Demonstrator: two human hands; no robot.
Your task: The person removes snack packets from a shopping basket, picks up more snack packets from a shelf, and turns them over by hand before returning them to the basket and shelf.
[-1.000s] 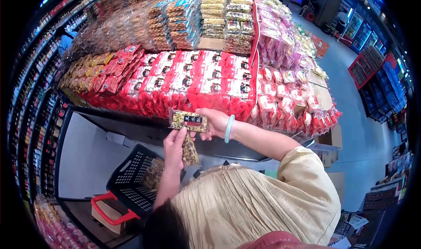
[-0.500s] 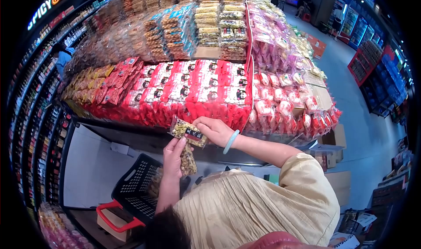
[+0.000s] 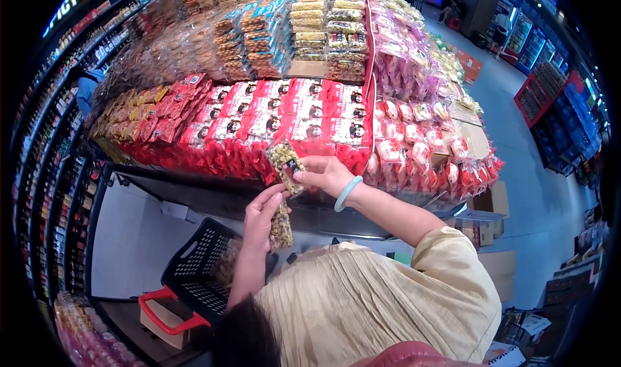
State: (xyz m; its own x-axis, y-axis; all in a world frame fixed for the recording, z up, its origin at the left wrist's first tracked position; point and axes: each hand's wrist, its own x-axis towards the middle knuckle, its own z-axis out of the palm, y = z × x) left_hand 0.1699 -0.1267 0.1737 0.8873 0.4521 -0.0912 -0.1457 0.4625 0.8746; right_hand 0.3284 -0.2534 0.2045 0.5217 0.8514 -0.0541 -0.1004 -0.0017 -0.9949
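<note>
My right hand, with a pale green bangle at the wrist, grips a clear-wrapped snack bar with a dark label. The bar is tilted in front of the red packets. Just below it, my left hand holds a second wrapped bar, which hangs down beside the palm. The fingertips of my left hand are close to the lower end of the upper bar; whether they touch it cannot be made out.
Red and white packets fill the display's front. A black basket with a red handle sits at lower left, with packets inside. A cardboard box stands right of the display. A person in blue is at far left.
The upper bar has turned from nearly level to steeply tilted, and my right hand has shifted slightly right. My left hand has risen a little with the lower bar, now more upright.
</note>
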